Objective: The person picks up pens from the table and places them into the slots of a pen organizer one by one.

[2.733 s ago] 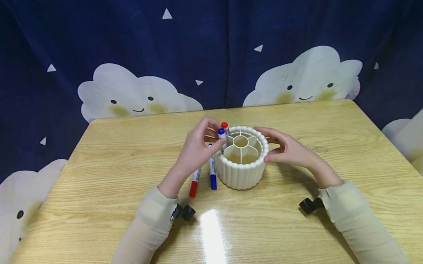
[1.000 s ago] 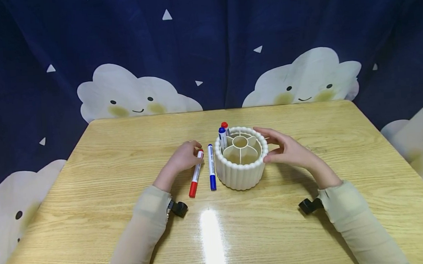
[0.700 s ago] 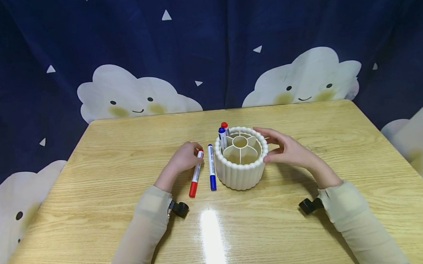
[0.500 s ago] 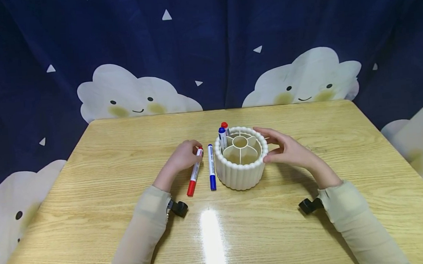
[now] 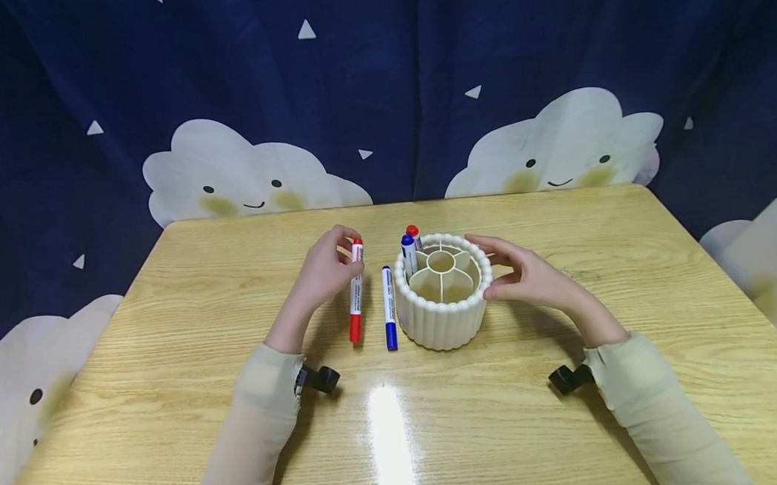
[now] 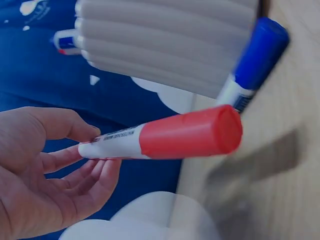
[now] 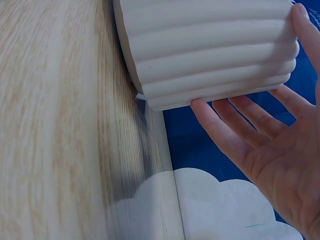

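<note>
My left hand (image 5: 323,272) pinches a red whiteboard marker (image 5: 355,296) near its end between thumb and fingers, its red cap pointing down toward me. In the left wrist view that red marker (image 6: 187,134) is raised over the table. To its right, a blue marker (image 5: 389,305) lies on the wood beside a ribbed white pen holder (image 5: 442,324) with divided compartments. A blue-ended marker (image 5: 409,254) and a red-ended one (image 5: 413,231) stand at the holder's left side. My right hand (image 5: 527,275) steadies the holder's right side, thumb in front and fingers behind.
The wooden table (image 5: 235,356) runs back to a dark blue curtain (image 5: 379,87) printed with clouds and triangles. Black wrist cameras, such as the right one (image 5: 566,378), stick out inward from both sleeves.
The left hand let go of the blue marker in the holder, moved left to the red marker on the table, and has now lifted it. The right hand stays on the holder.
</note>
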{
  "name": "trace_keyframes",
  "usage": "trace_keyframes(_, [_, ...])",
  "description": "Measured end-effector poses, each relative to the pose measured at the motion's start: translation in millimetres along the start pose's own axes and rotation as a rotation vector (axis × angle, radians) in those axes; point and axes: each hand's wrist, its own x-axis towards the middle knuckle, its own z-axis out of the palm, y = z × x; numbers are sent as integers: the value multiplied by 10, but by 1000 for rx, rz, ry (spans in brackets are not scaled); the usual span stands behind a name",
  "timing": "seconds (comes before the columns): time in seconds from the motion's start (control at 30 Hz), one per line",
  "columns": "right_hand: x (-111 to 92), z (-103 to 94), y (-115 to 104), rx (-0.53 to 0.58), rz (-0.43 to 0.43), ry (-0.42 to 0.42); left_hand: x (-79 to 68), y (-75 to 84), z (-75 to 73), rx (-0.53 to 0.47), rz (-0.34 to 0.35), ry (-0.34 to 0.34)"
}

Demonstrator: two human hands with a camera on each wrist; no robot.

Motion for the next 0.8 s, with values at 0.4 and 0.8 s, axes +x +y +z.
trace_keyframes(0.4, [-3, 4, -12, 5, -3, -5, -108, 276, -176, -209, 135, 159])
trace_keyframes(0.8, [4, 1, 12, -4, 4, -5, -259, 784, -322, -322, 231, 275])
